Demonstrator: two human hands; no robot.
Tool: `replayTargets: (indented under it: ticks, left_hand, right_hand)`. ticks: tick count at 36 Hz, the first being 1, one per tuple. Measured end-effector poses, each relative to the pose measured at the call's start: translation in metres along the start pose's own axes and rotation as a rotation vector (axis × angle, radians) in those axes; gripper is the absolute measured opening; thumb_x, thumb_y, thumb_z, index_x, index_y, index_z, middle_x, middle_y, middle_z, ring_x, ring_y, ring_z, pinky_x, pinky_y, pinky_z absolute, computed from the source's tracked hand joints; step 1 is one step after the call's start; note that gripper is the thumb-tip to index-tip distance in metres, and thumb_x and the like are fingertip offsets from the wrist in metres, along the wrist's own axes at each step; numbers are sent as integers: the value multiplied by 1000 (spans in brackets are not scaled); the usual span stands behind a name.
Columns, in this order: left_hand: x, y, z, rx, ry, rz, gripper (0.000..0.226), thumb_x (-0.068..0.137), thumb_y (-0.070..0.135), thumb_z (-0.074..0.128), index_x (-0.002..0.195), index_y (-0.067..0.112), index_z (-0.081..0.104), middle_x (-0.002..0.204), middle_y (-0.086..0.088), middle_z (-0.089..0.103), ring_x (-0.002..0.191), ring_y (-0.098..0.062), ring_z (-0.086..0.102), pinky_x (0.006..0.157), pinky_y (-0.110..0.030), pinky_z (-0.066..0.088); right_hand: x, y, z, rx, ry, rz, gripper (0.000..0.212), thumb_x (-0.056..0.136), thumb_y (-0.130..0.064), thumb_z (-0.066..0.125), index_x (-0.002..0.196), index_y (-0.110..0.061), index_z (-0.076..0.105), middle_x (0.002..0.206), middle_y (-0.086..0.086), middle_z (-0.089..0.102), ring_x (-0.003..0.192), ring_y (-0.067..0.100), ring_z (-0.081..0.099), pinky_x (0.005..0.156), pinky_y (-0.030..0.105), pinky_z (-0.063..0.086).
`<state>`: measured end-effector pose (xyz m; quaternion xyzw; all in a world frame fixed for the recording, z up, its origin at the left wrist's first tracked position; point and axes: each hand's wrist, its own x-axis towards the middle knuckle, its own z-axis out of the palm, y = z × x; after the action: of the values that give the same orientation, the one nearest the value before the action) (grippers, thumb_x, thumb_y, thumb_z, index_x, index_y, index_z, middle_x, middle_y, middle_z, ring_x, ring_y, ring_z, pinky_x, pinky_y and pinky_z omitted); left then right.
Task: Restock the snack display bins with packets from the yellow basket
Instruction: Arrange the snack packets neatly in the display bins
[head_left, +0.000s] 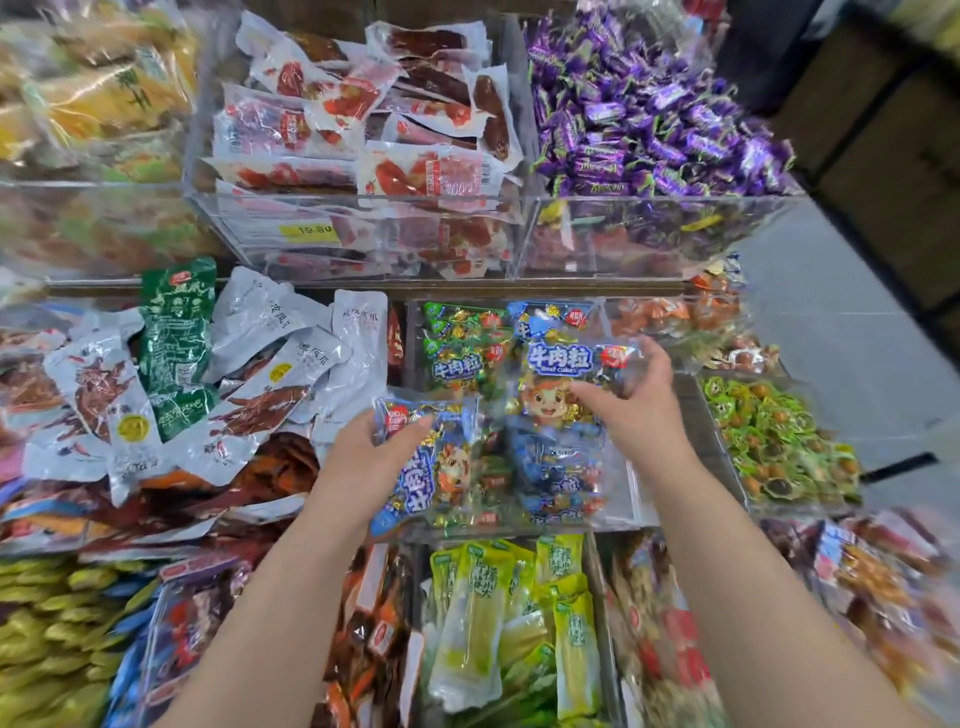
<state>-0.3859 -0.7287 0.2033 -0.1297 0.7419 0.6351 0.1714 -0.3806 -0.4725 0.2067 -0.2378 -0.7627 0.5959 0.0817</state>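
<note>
Because each packet sits easily in one hand, we judge them light. Our left hand (371, 449) grips a blue beef-cube packet (431, 462) by its upper corner, thumb on top, over the near-left corner of the clear bin (621, 499). Our right hand (641, 402) holds a second beef-cube packet (558, 387) above the bin's middle, thumb across the front and fingers behind. The glossy film looks soft and slippery, and the loose wrapped pieces inside will probably shift. We would therefore grip across the body or along a sealed edge rather than by a fingertip pinch. We cannot see the yellow basket.
</note>
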Motion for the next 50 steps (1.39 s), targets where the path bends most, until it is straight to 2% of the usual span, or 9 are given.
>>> replayTargets:
  ticks: [3, 8, 13, 15, 18, 25, 35, 42, 50]
  left_hand:
    - [-1, -2, -4, -13, 7, -59, 23, 82, 36, 73, 96, 19, 67, 90, -7, 75, 82, -26, 73, 81, -50, 57]
    - [-3, -1, -6, -44, -18, -83, 24, 82, 33, 73, 98, 15, 66, 87, -9, 76, 80, -28, 74, 77, -50, 58]
    - [-5, 2, -8, -103, -44, -92, 21, 85, 29, 70, 99, 14, 65, 83, -8, 76, 73, -25, 74, 52, -31, 56]
    - [-5, 3, -8, -122, -46, -108, 22, 86, 29, 70, 101, 14, 64, 84, -9, 76, 74, -25, 74, 51, -30, 56]
    - [-3, 3, -7, -107, -51, -123, 25, 87, 29, 69, 103, 11, 63, 85, -9, 76, 74, -26, 74, 56, -34, 58]
    - [3, -1, -2, -38, -42, -103, 28, 83, 34, 71, 99, 12, 64, 84, -7, 76, 76, -26, 74, 75, -48, 59]
    - [8, -5, -3, -125, -59, -133, 21, 83, 32, 71, 98, 17, 65, 88, -11, 76, 79, -30, 74, 71, -45, 57]
    - [16, -4, 5, -150, -104, -160, 11, 88, 24, 67, 97, 19, 65, 90, -12, 75, 83, -31, 73, 75, -49, 57]
    - [18, 4, 12, -96, -262, -74, 23, 93, 4, 55, 112, 16, 61, 109, -10, 72, 102, -30, 67, 86, -48, 54]
  right_hand:
    - [17, -3, -6, -191, 18, -98, 99, 76, -17, 78, 146, -34, 10, 124, -8, 40, 106, 14, 47, 84, 28, 38]
    - [48, -1, 22, -592, -23, -282, 55, 85, -6, 63, 131, -25, 41, 117, 7, 61, 68, 11, 51, 57, 24, 36]
    - [74, 6, 42, -800, -86, -342, 48, 87, -3, 56, 131, -17, 41, 136, 17, 36, 110, 34, 49, 89, 36, 43]
    - [84, 8, 40, -1044, -42, -330, 50, 87, -18, 63, 130, -20, 39, 149, 21, 14, 136, 41, 20, 112, 49, 24]
    - [95, 10, 33, -1491, 5, -357, 66, 84, -51, 61, 138, -27, 31, 153, 15, -20, 142, 38, -15, 111, 52, -12]
    - [101, 27, 50, -1715, -240, -511, 91, 94, -49, 43, 145, -15, -24, 157, 17, -8, 145, 35, -7, 114, 50, -8]
    - [130, 34, 54, -1709, -212, -666, 77, 95, -23, 31, 141, -22, -30, 153, 9, -8, 140, 34, -8, 107, 50, -23]
    - [123, 38, 54, -1562, -308, -588, 99, 90, -50, 48, 138, -21, -35, 155, 12, -22, 139, 34, -27, 91, 44, -42]
    - [53, 4, 35, -450, -296, -620, 38, 88, -36, 56, 121, -19, 60, 125, -1, 52, 121, 15, 42, 106, 29, 32]
